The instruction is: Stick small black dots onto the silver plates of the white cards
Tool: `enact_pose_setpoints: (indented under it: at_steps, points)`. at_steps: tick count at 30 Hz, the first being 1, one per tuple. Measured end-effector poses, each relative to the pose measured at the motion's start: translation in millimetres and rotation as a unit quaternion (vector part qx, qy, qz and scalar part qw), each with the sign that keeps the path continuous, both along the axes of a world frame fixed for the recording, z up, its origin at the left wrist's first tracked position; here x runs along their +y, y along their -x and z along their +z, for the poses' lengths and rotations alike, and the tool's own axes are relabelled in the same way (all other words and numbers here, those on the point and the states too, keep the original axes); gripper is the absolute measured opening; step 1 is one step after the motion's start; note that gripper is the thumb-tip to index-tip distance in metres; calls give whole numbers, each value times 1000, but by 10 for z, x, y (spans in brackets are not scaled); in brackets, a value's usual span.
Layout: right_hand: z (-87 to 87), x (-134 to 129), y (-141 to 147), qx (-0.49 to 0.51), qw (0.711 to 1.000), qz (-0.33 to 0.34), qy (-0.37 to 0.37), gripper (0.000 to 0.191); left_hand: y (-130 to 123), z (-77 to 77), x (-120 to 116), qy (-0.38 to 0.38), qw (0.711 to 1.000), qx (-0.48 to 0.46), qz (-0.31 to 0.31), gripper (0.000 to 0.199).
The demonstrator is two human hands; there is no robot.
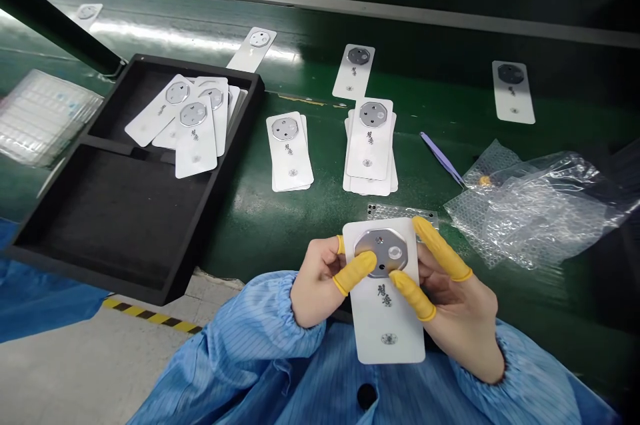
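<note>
A white card point(389, 318) with a silver octagonal plate point(387, 250) at its upper end is held up in front of me. My left hand point(333, 275) grips its left edge, the yellow-capped thumb lying on the plate. On the other side my right hand point(450, 291) holds the right edge, its capped thumb at the plate's lower rim and its capped index finger at the top right corner. Just behind the card lies a clear sheet with small black dots point(403, 213). Stacks of similar cards point(293, 153) point(370, 145) rest on the green surface beyond.
A black two-compartment tray point(185, 245) at the left holds several overlapping cards point(196, 138). More single cards point(354, 71) point(514, 93) lie further back. Purple tweezers point(442, 158) and crumpled bubble wrap point(545, 211) are at the right. Stacked clear plastic point(45, 115) sits far left.
</note>
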State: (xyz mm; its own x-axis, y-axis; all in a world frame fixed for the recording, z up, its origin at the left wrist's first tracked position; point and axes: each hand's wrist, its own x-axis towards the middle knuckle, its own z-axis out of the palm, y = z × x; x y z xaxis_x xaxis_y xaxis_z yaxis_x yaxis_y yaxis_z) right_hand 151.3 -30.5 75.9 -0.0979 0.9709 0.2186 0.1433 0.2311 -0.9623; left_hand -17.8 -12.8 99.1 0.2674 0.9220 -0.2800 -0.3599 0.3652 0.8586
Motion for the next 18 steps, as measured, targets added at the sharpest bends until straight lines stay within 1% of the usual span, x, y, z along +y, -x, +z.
enact_pose_setpoints:
  at_steps: [2, 5, 7, 9, 11, 13, 14, 15, 16, 17, 18]
  points:
    - [-2, 19, -7, -4, 1000, -14, -18, 61, 29, -19, 11, -2, 1000, -13, -3, 22]
    - [0, 30, -20, -19, 999, -23, -15, 60, 43, -71, -7, -45, 999, -4, 4, 21]
    - [0, 9, -15, -26, 999, -20, -6, 60, 18, -96, -41, -90, 996, 17, 22, 27]
    - [5, -33, 8, -26, 999, -20, 2, 59, -20, -94, -71, -122, 991, 40, 49, 39]
    - [22, -56, 34, -21, 1000, 4, 23, 60, -32, -67, -51, -113, 990, 65, 61, 48]
    - [52, 28, 15, -39, 997, 54, 41, 62, 37, -49, 78, -78, 991, 97, 43, 48]
    - [70, 142, -30, -70, 994, 77, 38, 64, 114, -55, 197, -67, 990, 122, 35, 46]
    - [89, 317, -106, -118, 989, 90, 25, 67, 222, -74, 354, -63, 984, 162, 36, 43]
    - [107, 557, -217, -182, 980, 86, 4, 69, 355, -107, 543, -71, 974, 207, 52, 44]
    - [127, 855, -359, -256, 965, 62, -21, 72, 506, -150, 752, -85, 958, 264, 76, 46]
    - [149, 1200, -530, -332, 942, 14, -46, 71, 662, -202, 968, -101, 923, 350, 128, 47]
